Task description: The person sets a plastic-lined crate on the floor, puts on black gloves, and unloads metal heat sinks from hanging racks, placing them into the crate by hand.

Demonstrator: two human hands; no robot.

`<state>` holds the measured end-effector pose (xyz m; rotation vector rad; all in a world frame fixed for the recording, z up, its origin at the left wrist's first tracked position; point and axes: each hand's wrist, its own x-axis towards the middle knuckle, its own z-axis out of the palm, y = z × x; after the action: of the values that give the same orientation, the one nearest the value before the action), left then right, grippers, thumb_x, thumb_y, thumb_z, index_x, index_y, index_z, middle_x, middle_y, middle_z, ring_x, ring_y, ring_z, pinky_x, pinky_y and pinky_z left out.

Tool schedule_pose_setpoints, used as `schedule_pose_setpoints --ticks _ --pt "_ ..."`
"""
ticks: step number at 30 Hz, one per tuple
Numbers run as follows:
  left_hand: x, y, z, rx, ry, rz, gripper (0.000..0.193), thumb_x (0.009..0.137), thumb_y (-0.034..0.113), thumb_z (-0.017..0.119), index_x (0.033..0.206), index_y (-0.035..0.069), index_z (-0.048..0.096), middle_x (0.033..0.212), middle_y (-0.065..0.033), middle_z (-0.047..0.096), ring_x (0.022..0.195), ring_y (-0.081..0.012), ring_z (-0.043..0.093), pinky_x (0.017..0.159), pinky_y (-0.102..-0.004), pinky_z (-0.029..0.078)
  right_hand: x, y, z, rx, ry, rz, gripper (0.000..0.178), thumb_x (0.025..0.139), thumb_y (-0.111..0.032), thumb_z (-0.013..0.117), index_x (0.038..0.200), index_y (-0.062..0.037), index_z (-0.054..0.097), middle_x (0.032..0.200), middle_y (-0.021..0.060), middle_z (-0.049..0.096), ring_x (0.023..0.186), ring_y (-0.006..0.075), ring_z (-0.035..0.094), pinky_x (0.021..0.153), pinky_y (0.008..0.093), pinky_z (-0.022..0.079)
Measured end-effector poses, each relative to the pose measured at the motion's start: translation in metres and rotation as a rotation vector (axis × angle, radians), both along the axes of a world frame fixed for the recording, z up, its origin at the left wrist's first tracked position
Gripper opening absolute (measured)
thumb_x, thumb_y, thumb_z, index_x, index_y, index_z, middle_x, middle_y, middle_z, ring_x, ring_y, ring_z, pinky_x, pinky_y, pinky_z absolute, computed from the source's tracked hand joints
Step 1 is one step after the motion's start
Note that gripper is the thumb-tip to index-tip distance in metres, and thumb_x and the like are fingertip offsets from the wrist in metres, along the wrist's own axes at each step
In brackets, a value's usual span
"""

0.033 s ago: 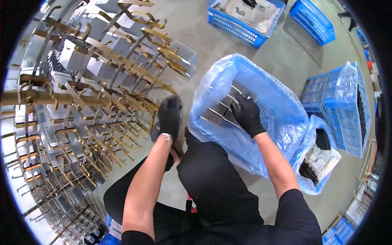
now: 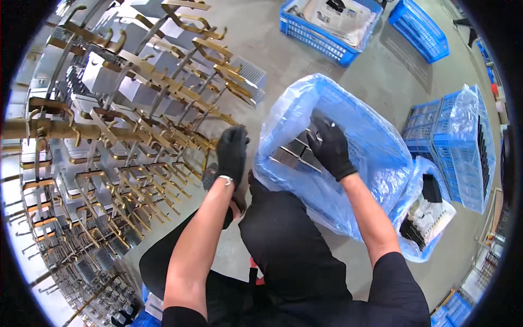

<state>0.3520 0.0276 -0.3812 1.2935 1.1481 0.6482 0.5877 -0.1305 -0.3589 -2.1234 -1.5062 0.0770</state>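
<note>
In the head view, the right hand bends over dark ridged pieces inside a blue-lined crate; several show just left of and below its fingers. Whether it grips one, I cannot tell. Pieces would best be held by their edges and kept level, sparing ridges and liner. The left hand, fingers close together, contents hidden, should stay clear of the hooked rack beside it. Compared with the earlier frame, the right hand covers more pieces.
</note>
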Motion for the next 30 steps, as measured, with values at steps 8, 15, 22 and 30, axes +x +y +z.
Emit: schedule_pose_setpoints --ticks 8,15,22,30 --pt "0.072 0.038 0.049 -0.003 -0.213 0.148 0.031 0.098 0.030 0.063 0.103 0.000 0.066 0.089 -0.0052 0.066 0.077 -0.0125 0.058 0.068 -0.0306 0.046 -0.013 0.156 0.043 0.280 0.009 0.319 0.070 0.083 -0.023 0.073 0.145 -0.0053 0.045 0.130 0.0231 0.057 0.121 0.0403 0.054 0.106 0.0438 0.044" --pt "0.084 0.074 0.081 0.143 -0.060 -0.053 0.032 0.099 0.031 0.058 0.093 0.002 0.069 0.080 -0.0090 0.068 0.072 -0.0180 0.061 0.068 -0.0320 0.047 -0.030 0.192 0.019 0.041 0.081 0.197 0.050 0.084 -0.026 0.069 0.131 -0.0153 0.059 0.120 0.0340 0.058 0.103 0.0442 0.064 0.084 0.0509 0.055" --pt "0.080 0.059 0.070 0.149 -0.226 -0.096 0.021 0.097 0.020 0.058 0.102 0.002 0.066 0.084 -0.0110 0.066 0.071 -0.0210 0.060 0.069 -0.0318 0.049 0.007 0.198 0.008 0.177 0.134 0.141 0.050 0.084 -0.025 0.070 0.130 -0.0086 0.060 0.121 0.0254 0.062 0.106 0.0415 0.062 0.090 0.0461 0.052" --pt "0.045 -0.033 0.070 0.606 0.207 -0.916 0.034 0.089 0.031 0.070 0.108 0.002 0.068 0.101 -0.0222 0.068 0.093 -0.0396 0.067 0.084 -0.0428 0.053 0.035 0.059 0.052 0.367 0.794 -0.077 0.066 0.079 -0.007 0.074 0.138 0.0016 0.046 0.127 0.0153 0.059 0.116 0.0256 0.059 0.098 0.0380 0.051"
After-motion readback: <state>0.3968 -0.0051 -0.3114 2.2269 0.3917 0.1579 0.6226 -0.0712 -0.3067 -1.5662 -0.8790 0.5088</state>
